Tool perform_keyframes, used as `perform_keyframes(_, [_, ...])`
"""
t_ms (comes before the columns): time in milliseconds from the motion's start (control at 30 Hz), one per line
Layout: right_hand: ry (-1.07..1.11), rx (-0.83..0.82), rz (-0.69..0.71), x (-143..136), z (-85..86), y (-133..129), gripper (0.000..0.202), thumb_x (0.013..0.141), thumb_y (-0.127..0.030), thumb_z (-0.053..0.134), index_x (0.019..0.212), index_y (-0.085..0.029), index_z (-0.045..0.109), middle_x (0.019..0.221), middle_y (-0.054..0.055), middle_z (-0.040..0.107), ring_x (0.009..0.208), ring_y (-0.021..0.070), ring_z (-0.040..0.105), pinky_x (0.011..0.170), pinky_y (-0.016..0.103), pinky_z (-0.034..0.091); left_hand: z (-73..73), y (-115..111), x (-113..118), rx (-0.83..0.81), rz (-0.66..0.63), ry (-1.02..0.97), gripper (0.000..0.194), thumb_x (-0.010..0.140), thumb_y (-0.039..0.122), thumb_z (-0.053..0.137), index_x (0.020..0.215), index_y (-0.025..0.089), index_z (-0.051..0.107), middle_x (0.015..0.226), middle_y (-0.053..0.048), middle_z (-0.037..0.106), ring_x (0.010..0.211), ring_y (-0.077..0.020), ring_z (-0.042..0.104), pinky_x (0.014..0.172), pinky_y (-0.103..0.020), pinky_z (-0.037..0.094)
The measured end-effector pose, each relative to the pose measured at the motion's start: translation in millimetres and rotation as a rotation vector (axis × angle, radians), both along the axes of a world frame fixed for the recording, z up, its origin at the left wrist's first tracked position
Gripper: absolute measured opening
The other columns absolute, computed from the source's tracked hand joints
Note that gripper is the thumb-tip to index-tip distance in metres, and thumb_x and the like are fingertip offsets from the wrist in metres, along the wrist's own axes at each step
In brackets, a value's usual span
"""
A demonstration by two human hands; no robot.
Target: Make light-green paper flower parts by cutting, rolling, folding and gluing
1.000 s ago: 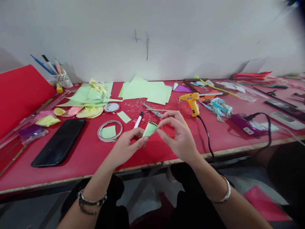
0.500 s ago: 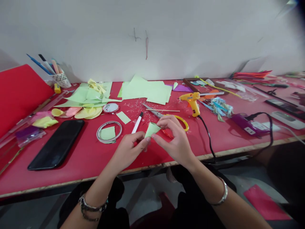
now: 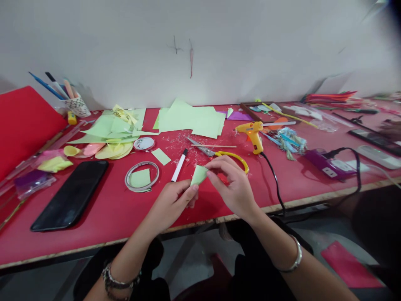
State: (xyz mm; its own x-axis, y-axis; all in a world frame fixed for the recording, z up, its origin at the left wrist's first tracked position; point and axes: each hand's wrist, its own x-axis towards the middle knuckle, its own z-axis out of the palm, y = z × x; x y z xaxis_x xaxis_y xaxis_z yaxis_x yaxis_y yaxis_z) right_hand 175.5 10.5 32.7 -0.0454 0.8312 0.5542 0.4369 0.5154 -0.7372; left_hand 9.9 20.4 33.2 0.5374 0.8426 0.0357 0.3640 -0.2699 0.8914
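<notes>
Between my hands, over the table's front part, is a small folded piece of light green paper (image 3: 198, 174). My left hand (image 3: 175, 196) pinches its lower left corner between thumb and fingers. The thumb and fingertips of my right hand (image 3: 233, 186) close on its upper right corner. Beyond the right hand lie yellow-handled scissors (image 3: 233, 156), their handles partly covered by that hand, with a thin wooden stick (image 3: 214, 146) across the blades. A white marker with a black cap (image 3: 179, 165) rests just past my left hand. Left of it are a tape roll (image 3: 128, 179) and a green paper rectangle (image 3: 161, 156).
A yellow glue gun (image 3: 255, 136) stands at right, its black cord running over the front edge. Green sheets (image 3: 188, 119) lie at the back. A black phone (image 3: 72, 194) is at left; a purple power socket (image 3: 328, 163) sits right. A pen cup (image 3: 77, 105) stands back left.
The folded green paper has turned slightly in my fingers, its top edge now tilted toward the right hand. My right hand has dropped a little, and the view has shifted slightly.
</notes>
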Motion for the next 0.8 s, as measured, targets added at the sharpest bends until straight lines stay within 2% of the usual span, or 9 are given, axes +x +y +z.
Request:
perform_keyframes(133, [0.020, -0.059, 0.033, 0.5, -2.5, -1.3, 0.025, 0.078, -0.023, 0.055, 0.102, -0.021, 0.053, 0.091, 0.004, 0.054, 0.084, 0.0159, 0.054, 0.073, 0.031, 0.048, -2.7, -1.4, 2.6, -0.017, -0.007, -0.020, 0.038, 0.088, 0.039, 0.034, 0.061, 0.016, 0.047, 0.057, 0.002, 0.052, 0.054, -0.0089, 0.047, 0.054, -0.020, 0.035])
perform_keyframes(300, [0.079, -0.078, 0.037, -1.7, -9.8, -1.0, 0.024, 0.074, -0.022, 0.058, 0.097, -0.022, 0.050, 0.093, 0.004, 0.055, 0.087, 0.0165, 0.055, 0.077, 0.032, 0.048, -6.5, -3.0, 9.4, -0.038, -0.039, -0.030, 0.041, 0.089, 0.039, 0.031, 0.061, 0.015, 0.047, 0.057, 0.002, 0.052, 0.054, -0.0089, 0.048, 0.054, -0.020, 0.035])
perform_keyframes(433, [0.199, -0.103, 0.026, -2.3, -15.9, 1.7, 0.031, 0.075, -0.022, 0.059, 0.102, -0.023, 0.045, 0.090, 0.002, 0.054, 0.085, 0.0145, 0.055, 0.076, 0.030, 0.048, -8.7, -3.4, 10.1, -0.051, -0.046, -0.028, 0.041, 0.090, 0.039, 0.030, 0.061, 0.015, 0.048, 0.057, 0.002, 0.053, 0.053, -0.0087, 0.048, 0.054, -0.020, 0.035])
perform_keyframes(633, [0.231, -0.108, 0.036, 1.8, -18.0, 5.1, 0.023, 0.079, -0.023, 0.055, 0.100, -0.023, 0.046, 0.086, 0.001, 0.053, 0.079, 0.0129, 0.054, 0.073, 0.028, 0.047, -11.0, -3.3, 7.9, -0.068, -0.040, -0.010, 0.043, 0.090, 0.040, 0.027, 0.062, 0.016, 0.048, 0.055, 0.001, 0.054, 0.053, -0.0097, 0.049, 0.054, -0.021, 0.035])
perform_keyframes(800, [0.223, -0.114, 0.020, 3.4, -16.0, 1.9, 0.016, 0.086, -0.025, 0.042, 0.101, -0.021, 0.047, 0.089, 0.004, 0.054, 0.082, 0.0139, 0.054, 0.072, 0.029, 0.046, -10.2, -2.9, 8.4, -0.055, -0.006, 0.030, 0.044, 0.091, 0.041, 0.025, 0.062, 0.016, 0.048, 0.053, 0.001, 0.054, 0.052, -0.0101, 0.051, 0.055, -0.021, 0.035])
